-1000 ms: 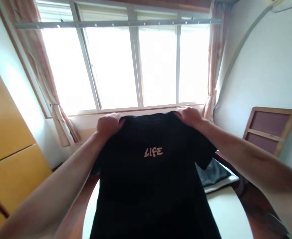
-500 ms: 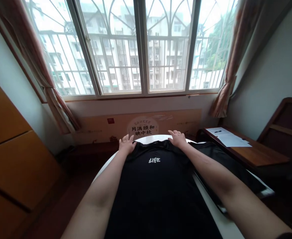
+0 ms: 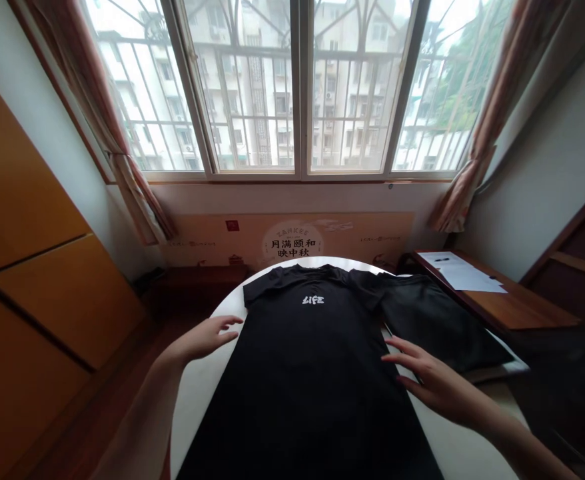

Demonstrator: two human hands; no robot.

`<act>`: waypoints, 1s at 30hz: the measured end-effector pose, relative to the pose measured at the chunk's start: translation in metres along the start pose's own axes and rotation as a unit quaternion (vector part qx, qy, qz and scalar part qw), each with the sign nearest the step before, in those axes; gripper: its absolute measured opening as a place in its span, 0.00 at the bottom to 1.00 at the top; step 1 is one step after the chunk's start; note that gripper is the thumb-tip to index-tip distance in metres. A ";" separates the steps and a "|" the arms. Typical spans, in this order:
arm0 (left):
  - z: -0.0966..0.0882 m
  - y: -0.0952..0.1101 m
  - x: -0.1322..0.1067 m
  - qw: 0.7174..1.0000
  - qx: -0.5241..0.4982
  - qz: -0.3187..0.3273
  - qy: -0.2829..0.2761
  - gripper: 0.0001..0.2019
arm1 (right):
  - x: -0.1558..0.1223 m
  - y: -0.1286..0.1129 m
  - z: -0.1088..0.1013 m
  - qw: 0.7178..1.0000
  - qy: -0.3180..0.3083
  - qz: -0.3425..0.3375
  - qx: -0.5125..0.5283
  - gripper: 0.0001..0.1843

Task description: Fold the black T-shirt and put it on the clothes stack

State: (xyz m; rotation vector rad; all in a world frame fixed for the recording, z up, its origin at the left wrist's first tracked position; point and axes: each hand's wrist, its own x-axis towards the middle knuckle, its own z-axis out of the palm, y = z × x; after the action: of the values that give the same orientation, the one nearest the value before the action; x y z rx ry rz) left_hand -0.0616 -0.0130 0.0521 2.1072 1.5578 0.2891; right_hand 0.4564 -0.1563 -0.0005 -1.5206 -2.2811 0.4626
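A black T-shirt [image 3: 312,373] with a small white print lies spread on a round white table [image 3: 197,393], its collar at the far edge and both short sleeves out to the sides. Beside its left edge, below the left sleeve, is my left hand [image 3: 212,337], fingers apart and holding nothing. My right hand [image 3: 422,377] is at the shirt's right edge, fingers spread, the tips over or on the cloth; I cannot tell whether they touch. Another black cloth item [image 3: 437,320], perhaps a garment, lies to the right of the shirt.
A wooden side table [image 3: 532,303] with white papers [image 3: 467,272] on it stands at the right. Wooden cabinets [image 3: 37,300] are on the left. Behind the white table are a printed board [image 3: 197,233] and a barred window [image 3: 252,100] with curtains.
Both hands have left the shirt's collar and shoulders and come back toward me, now apart on either side of the shirt. The sleeves lie in plain view. The camera has tilted lower.
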 end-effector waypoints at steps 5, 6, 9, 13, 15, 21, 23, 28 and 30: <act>0.044 -0.003 -0.116 0.982 -0.085 -0.040 0.166 0.25 | -0.113 -0.011 0.037 0.996 0.013 0.060 0.057 0.22; 0.057 -0.003 -0.134 0.976 -0.093 -0.045 0.193 0.24 | -0.129 -0.013 0.044 0.996 0.011 0.062 0.064 0.23; 0.093 -0.007 -0.176 0.968 -0.093 -0.049 0.226 0.21 | -0.159 -0.020 0.060 0.995 0.005 0.072 0.069 0.27; 0.123 -0.016 -0.210 0.975 -0.094 -0.037 0.198 0.20 | -0.166 -0.029 0.071 0.994 0.017 0.105 0.040 0.26; 0.131 -0.020 -0.219 0.977 -0.102 -0.024 0.187 0.22 | -0.159 -0.033 0.072 0.993 0.034 0.110 0.025 0.24; 0.138 -0.020 -0.218 0.975 -0.084 0.000 0.206 0.19 | -0.140 -0.040 0.072 0.993 0.082 0.083 -0.022 0.15; 0.133 -0.017 -0.215 0.970 -0.077 -0.003 0.229 0.16 | -0.138 -0.041 0.072 0.993 0.092 0.067 -0.023 0.15; 0.116 -0.001 -0.218 0.956 -0.133 -0.012 0.260 0.14 | -0.144 -0.046 0.064 0.984 0.168 0.060 -0.001 0.17; 0.109 0.004 -0.224 0.952 -0.172 -0.012 0.252 0.15 | -0.148 -0.048 0.056 0.977 0.205 0.050 -0.012 0.16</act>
State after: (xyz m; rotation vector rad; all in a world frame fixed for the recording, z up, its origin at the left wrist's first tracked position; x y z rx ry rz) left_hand -0.0816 -0.2527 -0.0116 1.8187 1.6494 1.0790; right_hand 0.4448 -0.3154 -0.0449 -1.5763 -1.9062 0.1284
